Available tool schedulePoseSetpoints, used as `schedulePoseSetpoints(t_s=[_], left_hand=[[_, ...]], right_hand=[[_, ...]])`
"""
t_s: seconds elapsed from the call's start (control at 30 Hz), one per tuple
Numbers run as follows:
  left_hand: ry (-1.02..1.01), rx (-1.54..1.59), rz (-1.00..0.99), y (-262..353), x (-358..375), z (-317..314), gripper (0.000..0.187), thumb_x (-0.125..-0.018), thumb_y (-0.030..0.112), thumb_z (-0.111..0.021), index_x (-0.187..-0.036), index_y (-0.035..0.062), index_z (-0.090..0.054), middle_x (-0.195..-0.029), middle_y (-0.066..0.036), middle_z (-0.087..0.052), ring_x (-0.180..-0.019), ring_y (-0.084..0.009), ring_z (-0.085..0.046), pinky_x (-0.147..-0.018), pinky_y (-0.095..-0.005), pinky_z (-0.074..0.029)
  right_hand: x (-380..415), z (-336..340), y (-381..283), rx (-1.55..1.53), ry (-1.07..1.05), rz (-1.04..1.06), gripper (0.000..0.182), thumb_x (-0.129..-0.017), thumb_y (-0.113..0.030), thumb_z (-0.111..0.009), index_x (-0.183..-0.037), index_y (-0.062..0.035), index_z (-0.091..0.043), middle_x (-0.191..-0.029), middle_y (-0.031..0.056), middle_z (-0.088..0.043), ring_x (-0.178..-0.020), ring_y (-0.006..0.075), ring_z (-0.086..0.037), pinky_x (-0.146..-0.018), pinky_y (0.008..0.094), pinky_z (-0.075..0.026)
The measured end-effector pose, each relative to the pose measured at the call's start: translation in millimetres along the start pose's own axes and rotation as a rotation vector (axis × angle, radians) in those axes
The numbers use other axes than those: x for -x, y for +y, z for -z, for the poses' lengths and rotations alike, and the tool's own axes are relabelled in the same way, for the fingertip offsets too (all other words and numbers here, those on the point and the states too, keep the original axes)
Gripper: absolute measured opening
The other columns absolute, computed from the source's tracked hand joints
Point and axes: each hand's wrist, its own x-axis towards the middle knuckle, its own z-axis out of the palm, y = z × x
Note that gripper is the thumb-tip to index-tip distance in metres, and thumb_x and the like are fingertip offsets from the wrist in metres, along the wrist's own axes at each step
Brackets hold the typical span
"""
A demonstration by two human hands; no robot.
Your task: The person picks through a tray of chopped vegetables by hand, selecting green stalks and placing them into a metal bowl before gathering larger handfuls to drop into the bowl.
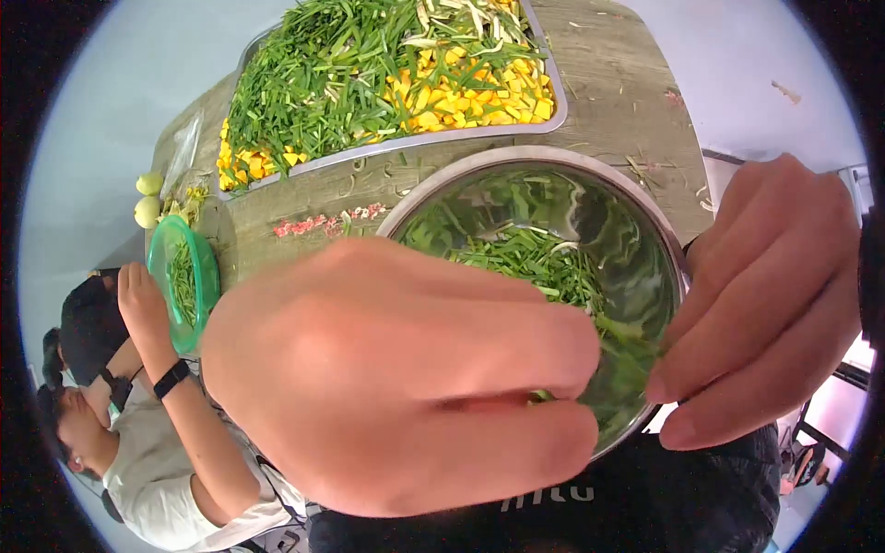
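Note:
My left hand [387, 369] is large in the foreground, closed, with its fingers bent over the near side of a shiny metal bowl [650, 230]. A bit of green shows between its fingers. My right hand [765, 286] is closed at the bowl's right rim, thumb and fingers pinching blurred green chive blades [627, 358]. These blades stretch towards my left fingertips. Inside the bowl lies a heap of cut chives [535, 263] with a few whitish pieces. My left hand hides the bowl's near left part.
A metal tray [560, 101] of cut greens and yellow cubes [470, 97] sits beyond the bowl on the wooden table [627, 83]. At left, a person [175, 442] reaches a hand to a green basket [214, 276] holding greens. Pale round vegetables [147, 198] lie behind it.

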Motion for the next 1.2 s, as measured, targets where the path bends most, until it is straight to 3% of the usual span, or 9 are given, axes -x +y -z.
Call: schedulePoseSetpoints(t_s=[0.17,0.27,0.63,0.7,0.73,0.8,0.87,1.0,1.2], left_hand=[[0.015,-0.035,-0.429,-26.0,-3.1,-3.8,0.064,-0.107,0.047,-0.043,-0.089,-0.0022,-0.078,-0.071,-0.011,-0.068,-0.048,-0.0145,-0.062,-0.039,-0.0251,-0.046],[0.146,-0.197,-0.533,-28.0,-2.6,-15.9,0.048,-0.097,0.044,-0.065,-0.082,0.0011,-0.078,-0.06,-0.004,-0.064,-0.044,-0.0115,-0.057,-0.037,-0.024,-0.04],[0.053,-0.167,-0.321,-32.7,-1.5,-2.5,0.014,-0.082,0.012,-0.075,-0.087,-0.0012,-0.075,-0.084,-0.013,-0.071,-0.063,-0.0238,-0.069,-0.049,-0.0323,-0.053],[0.069,-0.147,-0.313,-35.7,-1.0,3.8,0.013,-0.082,0.009,-0.073,-0.09,-0.0012,-0.074,-0.086,-0.013,-0.071,-0.066,-0.0246,-0.069,-0.051,-0.0337,-0.054],[-0.001,-0.193,-0.323,-37.9,-0.8,12.4,0.014,-0.082,0.006,-0.071,-0.093,-0.0019,-0.074,-0.086,-0.013,-0.071,-0.068,-0.0238,-0.069,-0.055,-0.0343,-0.053],[-0.067,-0.241,-0.343,-37.1,4.9,16.0,0.015,-0.083,0.003,-0.069,-0.097,-0.0027,-0.073,-0.086,-0.013,-0.07,-0.071,-0.023,-0.068,-0.058,-0.035,-0.053],[0.104,-0.15,-0.082,-32.7,14.5,12.9,0.019,-0.087,0.0,-0.064,-0.103,-0.0007,-0.072,-0.083,-0.01,-0.069,-0.071,-0.0185,-0.066,-0.06,-0.0311,-0.049],[0.219,-0.468,-0.113,-16.7,21.5,37.6,0.018,-0.089,0.002,-0.065,-0.106,0.0035,-0.072,-0.081,-0.005,-0.069,-0.07,-0.0143,-0.065,-0.061,-0.0261,-0.045],[0.236,-0.432,-0.036,0.1,41.9,37.3,0.019,-0.088,0.003,-0.067,-0.107,0.0058,-0.072,-0.081,-0.003,-0.069,-0.071,-0.0124,-0.064,-0.061,-0.0246,-0.044]], right_hand=[[-2.1,-2.0,5.0,-0.023,-0.019,0.06,0.012,-0.093,-0.009,-0.069,-0.093,-0.0123,-0.08,-0.087,0.0034,-0.076,-0.071,0.0058,-0.07,-0.046,0.0133,-0.042],[-2.9,-9.4,5.2,0.021,0.015,0.077,0.01,-0.092,-0.011,-0.07,-0.092,-0.0127,-0.08,-0.087,0.0022,-0.076,-0.071,0.0059,-0.07,-0.045,0.014,-0.039],[-5.8,-28.7,18.0,0.079,-0.026,0.085,0.009,-0.092,-0.019,-0.072,-0.091,-0.0104,-0.076,-0.085,0.0015,-0.073,-0.062,0.0132,-0.065,-0.044,0.0257,-0.041],[-24.9,-30.8,13.5,0.212,-0.38,-0.176,0.011,-0.091,-0.018,-0.072,-0.091,-0.0072,-0.072,-0.084,0.0037,-0.069,-0.065,0.0193,-0.065,-0.051,0.0297,-0.047],[-30.7,-40.7,18.3,0.21,-0.388,-0.179,0.011,-0.091,-0.018,-0.072,-0.091,-0.0072,-0.072,-0.084,0.0037,-0.069,-0.065,0.0193,-0.065,-0.051,0.0297,-0.047],[-33.2,-78.7,40.6,0.011,-0.233,-0.348,0.016,-0.086,-0.015,-0.064,-0.085,-0.0025,-0.055,-0.076,0.0161,-0.065,-0.071,0.0346,-0.068,-0.061,0.0464,-0.054],[-33.8,-115.8,62.6,0.2,-0.25,-0.335,0.017,-0.084,-0.016,-0.065,-0.085,-0.0015,-0.057,-0.077,0.0168,-0.065,-0.072,0.0352,-0.069,-0.063,0.0465,-0.055],[-37.4,-159.8,93.5,0.365,-0.269,-0.396,0.018,-0.079,-0.018,-0.068,-0.082,-0.0012,-0.062,-0.077,0.0173,-0.067,-0.075,0.0358,-0.071,-0.066,0.045,-0.057],[-32.5,-182.7,107.6,0.507,-0.322,-0.494,0.019,-0.078,-0.019,-0.069,-0.076,-0.0004,-0.065,-0.073,0.0185,-0.066,-0.072,0.0372,-0.07,-0.066,0.0463,-0.057]])
